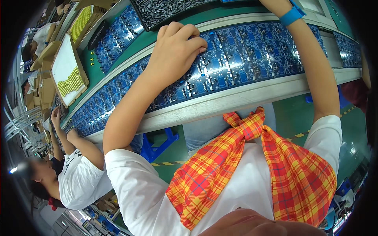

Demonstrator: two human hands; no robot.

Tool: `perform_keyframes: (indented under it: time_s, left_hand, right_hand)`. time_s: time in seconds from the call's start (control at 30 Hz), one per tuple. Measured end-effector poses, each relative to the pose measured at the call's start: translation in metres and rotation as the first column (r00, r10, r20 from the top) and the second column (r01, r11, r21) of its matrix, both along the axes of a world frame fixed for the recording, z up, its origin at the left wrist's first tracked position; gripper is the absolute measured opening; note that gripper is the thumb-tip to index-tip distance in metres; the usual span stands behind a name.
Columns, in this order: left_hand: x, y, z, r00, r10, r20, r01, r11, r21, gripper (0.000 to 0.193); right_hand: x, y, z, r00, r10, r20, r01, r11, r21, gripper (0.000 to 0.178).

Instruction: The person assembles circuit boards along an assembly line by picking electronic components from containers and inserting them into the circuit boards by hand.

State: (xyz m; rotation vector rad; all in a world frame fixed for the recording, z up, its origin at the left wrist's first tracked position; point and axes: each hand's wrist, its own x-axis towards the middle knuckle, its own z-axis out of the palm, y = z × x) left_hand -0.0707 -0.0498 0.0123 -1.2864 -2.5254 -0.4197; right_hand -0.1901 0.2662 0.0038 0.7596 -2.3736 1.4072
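"So, where is the left hand (pixel 173 49) right now?"

"Over the long row of blue circuit boards (pixel 242 55), at the row's far edge. Its fingers (pixel 189 30) are bent inward, with the thumb and forefinger tips close together just above a board. I can't tell whether they pinch anything small."

"And the right hand (pixel 273 5)?"

"Only a bit of it shows at the upper edge, past a blue wristband (pixel 293 15). The fingers are out of sight, so I can't tell how they stand. That forearm reaches across the boards."

"Where do the boards lie?"

"Side by side between two pale metal rails, the near rail (pixel 220 89) running between them and the person."

"What else is about?"

"Just beyond the left hand, a black tray (pixel 138 15) full of small dark parts stands on the green bench (pixel 89 70). Left of it is a heap of loose blue boards (pixel 118 39). Farther left is a cardboard box (pixel 84 74) with yellow pieces in part of it."

"Anyone nearby?"

"A co-worker in a white shirt (pixel 80 179), on the left, with both arms toward the same row."
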Motion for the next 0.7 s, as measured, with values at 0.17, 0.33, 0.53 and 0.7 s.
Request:
perform_keyframes:
  time_s: [0.17, 0.33, 0.53, 0.7]
  left_hand:
    - [-0.002, 0.002, 0.002, 1.000, -0.013, 0.000, 0.013, 1.000, -0.013, 0.005]
    - [-0.002, 0.004, 0.006, 0.999, -0.043, -0.031, 0.042, 0.998, -0.056, 0.005]
    - [-0.002, 0.006, 0.008, 0.997, -0.046, -0.058, 0.041, 0.995, -0.091, 0.005]
    - [-0.020, -0.004, 0.031, 1.000, -0.014, -0.008, 0.013, 0.991, -0.133, 0.011]
  right_hand:
    - [0.006, 0.000, 0.006, 0.974, -0.220, 0.045, 0.213, 0.969, 0.124, 0.020]
    - [0.005, 0.001, 0.002, 0.980, -0.154, 0.125, 0.162, 0.986, -0.049, 0.020]
    - [0.032, -0.008, 0.019, 0.985, -0.145, 0.093, 0.150, 0.987, -0.056, 0.022]
    - [0.078, -0.032, 0.032, 1.000, -0.011, 0.013, 0.008, 0.982, 0.187, 0.015]
